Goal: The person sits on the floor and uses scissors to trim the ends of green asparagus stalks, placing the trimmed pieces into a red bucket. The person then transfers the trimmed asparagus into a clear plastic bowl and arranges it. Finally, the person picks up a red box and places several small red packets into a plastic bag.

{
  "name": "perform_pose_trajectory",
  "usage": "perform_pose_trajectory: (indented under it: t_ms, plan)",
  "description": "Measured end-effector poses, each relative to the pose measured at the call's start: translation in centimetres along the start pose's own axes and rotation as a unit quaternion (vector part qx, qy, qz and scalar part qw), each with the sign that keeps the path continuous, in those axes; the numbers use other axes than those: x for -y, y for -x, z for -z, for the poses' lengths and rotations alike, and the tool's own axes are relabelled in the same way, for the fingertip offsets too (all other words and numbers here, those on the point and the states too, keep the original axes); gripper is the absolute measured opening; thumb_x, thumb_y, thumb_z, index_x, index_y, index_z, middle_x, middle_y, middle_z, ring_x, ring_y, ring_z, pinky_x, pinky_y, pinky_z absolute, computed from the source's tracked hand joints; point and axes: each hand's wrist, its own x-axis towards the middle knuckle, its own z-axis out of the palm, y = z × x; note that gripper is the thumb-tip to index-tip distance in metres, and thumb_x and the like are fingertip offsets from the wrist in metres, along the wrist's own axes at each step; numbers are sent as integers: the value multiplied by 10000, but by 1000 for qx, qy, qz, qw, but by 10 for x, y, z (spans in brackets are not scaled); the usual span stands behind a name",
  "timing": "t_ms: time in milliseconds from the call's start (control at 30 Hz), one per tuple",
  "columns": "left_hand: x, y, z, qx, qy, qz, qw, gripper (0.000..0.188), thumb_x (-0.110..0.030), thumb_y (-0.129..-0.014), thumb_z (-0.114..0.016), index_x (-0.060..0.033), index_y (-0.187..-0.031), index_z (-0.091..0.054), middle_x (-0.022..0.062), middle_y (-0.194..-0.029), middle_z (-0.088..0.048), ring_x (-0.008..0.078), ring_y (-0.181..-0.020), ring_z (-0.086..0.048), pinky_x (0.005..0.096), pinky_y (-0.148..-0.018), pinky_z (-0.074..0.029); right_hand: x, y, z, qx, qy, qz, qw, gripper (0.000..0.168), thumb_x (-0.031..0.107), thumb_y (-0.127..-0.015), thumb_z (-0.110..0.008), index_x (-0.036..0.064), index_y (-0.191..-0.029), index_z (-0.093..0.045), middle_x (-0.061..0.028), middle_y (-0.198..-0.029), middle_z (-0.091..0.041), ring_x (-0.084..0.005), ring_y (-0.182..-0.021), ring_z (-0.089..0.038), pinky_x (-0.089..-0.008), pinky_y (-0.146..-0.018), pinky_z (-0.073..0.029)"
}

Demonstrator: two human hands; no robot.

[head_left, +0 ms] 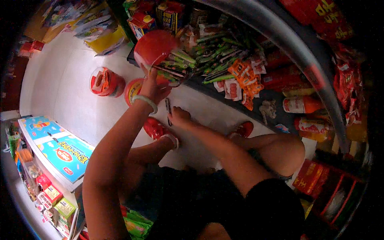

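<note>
My left hand, with a pale bangle at its wrist, holds a clear plastic jar tilted, its broad red lid towards the upper left. Green-wrapped sticks show in or behind the clear part; which, I cannot tell. Below it, my right hand grips a slim dark tool, possibly a utility knife. A red-topped container with a yellow label stands on the floor, partly behind my left hand. Left of it is a clear tub with red packets. Long green packets lie heaped on a dark low shelf.
Orange packets and orange drink bottles are on the shelf at the right. A curved metal rail arches above. A blue-topped chest stands at the left, beside cartons. Red shoes are on the pale floor.
</note>
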Motion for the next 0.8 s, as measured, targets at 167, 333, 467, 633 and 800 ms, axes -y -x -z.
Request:
perform_pose_trajectory:
  t_ms: [167, 333, 467, 633, 800]
  plan:
    - [5, -10, 16, 54, 25, 13, 998, 783, -633, -825, -476, -31, -1311, -354, 191, -1236, -483, 289, -1069, -495, 376, -916, -409, 10, -5, -35, -38, -1, -29, 999, 414, 382, -788, -615, 46, -1023, -553, -158, -1050, -576, -327, -970, -576, -441, -773, -483]
    - [-8, 22, -21, -6, -19, 44, 999, 730, -590, -845, -486, -39, -1304, -350, 182, -1229, -483, 305, -1060, -494, 402, -932, -401, -12, -24, -25, 9, 18, -40, 999, 352, 244, -831, -544, 37, -1112, -498, -146, -888, -628, -356, -831, -618, -474, -747, -490]
    - [2, -6, 18, 9, -4, 22, 1000, 657, -590, -828, -509, -113, -1259, -374, 153, -1099, -553, 305, -938, -566, 393, -813, -464, -13, -2, 67, 181, 31, 43, 982, 353, 247, -850, -500, 39, -1134, -472, -165, -847, -636, -379, -769, -620, -485, -726, -479]
    - [1, -15, 18, 28, -169, -96, 980, 597, -538, -838, -527, -92, -1219, -410, 134, -1054, -582, 301, -901, -577, 391, -785, -480, -49, 74, 174, 71, -6, 265, 961, 334, 299, -888, -493, 85, -1137, -434, -147, -653, -580, -309, -541, -581, -450, -460, -446]
    - [-8, -27, 6, 6, -69, 54, 996, 513, -506, -874, -500, -94, -1179, -495, 123, -1097, -574, 285, -981, -528, 396, -873, -444, -43, 85, 257, -158, 100, 183, 965, 305, 314, -853, -558, 88, -1052, -508, -127, -713, -623, -294, -637, -619, -445, -539, -464]
